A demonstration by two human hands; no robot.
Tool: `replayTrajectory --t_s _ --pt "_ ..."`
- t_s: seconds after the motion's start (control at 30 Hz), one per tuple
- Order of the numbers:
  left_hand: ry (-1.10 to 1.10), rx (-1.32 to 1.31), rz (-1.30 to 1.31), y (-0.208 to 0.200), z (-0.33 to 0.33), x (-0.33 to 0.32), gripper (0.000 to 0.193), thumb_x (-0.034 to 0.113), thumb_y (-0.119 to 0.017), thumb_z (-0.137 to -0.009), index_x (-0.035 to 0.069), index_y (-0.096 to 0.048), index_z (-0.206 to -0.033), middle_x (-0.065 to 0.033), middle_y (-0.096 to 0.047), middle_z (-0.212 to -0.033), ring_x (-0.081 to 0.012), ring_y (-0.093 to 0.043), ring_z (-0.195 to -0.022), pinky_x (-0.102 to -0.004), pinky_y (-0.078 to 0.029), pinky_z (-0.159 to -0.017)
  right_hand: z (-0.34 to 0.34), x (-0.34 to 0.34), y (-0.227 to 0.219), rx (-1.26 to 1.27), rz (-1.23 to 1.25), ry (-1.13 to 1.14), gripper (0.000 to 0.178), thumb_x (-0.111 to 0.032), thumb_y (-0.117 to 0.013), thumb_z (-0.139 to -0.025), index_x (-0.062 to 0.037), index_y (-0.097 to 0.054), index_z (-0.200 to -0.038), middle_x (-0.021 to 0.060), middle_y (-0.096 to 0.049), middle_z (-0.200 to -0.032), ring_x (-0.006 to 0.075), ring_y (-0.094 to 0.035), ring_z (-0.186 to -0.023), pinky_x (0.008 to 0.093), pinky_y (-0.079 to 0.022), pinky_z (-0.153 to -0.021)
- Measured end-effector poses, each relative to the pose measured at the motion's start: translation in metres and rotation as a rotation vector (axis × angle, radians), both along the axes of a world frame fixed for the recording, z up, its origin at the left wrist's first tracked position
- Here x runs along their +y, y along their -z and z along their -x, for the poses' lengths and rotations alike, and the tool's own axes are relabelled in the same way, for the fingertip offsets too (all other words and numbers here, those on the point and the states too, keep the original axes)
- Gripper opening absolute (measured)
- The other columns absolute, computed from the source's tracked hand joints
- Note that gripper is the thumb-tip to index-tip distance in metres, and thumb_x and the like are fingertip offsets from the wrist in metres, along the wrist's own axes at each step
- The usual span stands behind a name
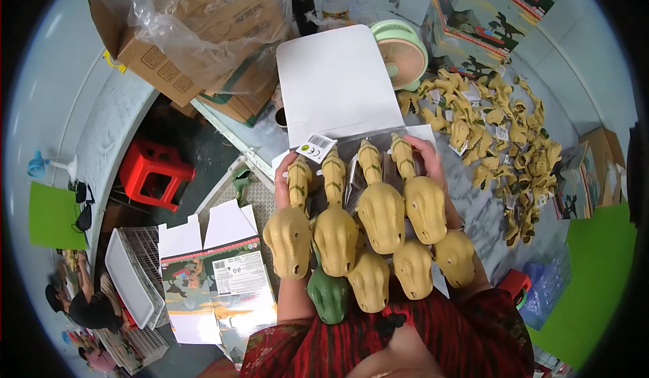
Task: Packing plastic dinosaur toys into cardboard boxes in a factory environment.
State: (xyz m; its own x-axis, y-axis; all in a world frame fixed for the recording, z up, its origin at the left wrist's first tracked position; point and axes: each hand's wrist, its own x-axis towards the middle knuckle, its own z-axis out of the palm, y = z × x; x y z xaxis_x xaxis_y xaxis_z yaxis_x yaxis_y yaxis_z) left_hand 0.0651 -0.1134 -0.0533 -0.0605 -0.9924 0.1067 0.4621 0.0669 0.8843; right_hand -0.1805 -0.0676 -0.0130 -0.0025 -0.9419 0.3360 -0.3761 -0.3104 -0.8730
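Observation:
An open white cardboard display box [338, 84], its flap raised at the far side, is between my two hands. Tan dinosaur toys [380, 219] with big heads and striped tails stand in it in rows, several of them, heads toward me. One green dinosaur head [328, 293] shows at the near left. My left hand [282, 181] is closed round the box's left side, beside a tail with a white tag [316, 147]. On the opposite side my right hand [430, 160] grips the box's edge. The toys hide much of the box and parts of both hands.
A heap of tan dinosaur toys [483, 135] lies on the marble table at right. Left are a flattened printed carton [216, 287], a red stool [154, 172] and a large brown carton [196, 47]. A green fan [400, 54] stands behind. Another person [94, 304] sits far left.

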Motion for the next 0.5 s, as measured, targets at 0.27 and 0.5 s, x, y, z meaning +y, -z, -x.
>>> replayTrajectory --t_s 0.27,0.5 --pt "0.02 -0.019 0.049 0.0 0.003 -0.005 0.063 0.053 -0.03 -0.081 -0.001 -0.037 -0.114 -0.013 -0.036 -0.119 -0.0213 -0.042 -0.104 -0.0327 -0.034 -0.089 -0.01 -0.02 -0.01 -0.255 -0.068 -0.01 0.045 -0.036 -0.023 -0.086 -0.0026 -0.044 -0.108 0.0143 -0.042 -0.112 0.0235 -0.038 -0.103 0.0313 -0.026 -0.09" --pt "0.12 0.082 -0.001 -0.013 0.01 -0.001 0.05 0.043 -0.033 -0.084 0.002 -0.041 -0.112 -0.0104 -0.039 -0.116 -0.0195 -0.042 -0.102 -0.032 -0.033 -0.089 -0.002 -0.025 -0.008 0.06 -0.07 0.038 0.058 -0.046 -0.017 -0.083 -0.0027 -0.046 -0.108 0.0111 -0.048 -0.106 0.027 -0.031 -0.107 0.0347 -0.02 -0.094"
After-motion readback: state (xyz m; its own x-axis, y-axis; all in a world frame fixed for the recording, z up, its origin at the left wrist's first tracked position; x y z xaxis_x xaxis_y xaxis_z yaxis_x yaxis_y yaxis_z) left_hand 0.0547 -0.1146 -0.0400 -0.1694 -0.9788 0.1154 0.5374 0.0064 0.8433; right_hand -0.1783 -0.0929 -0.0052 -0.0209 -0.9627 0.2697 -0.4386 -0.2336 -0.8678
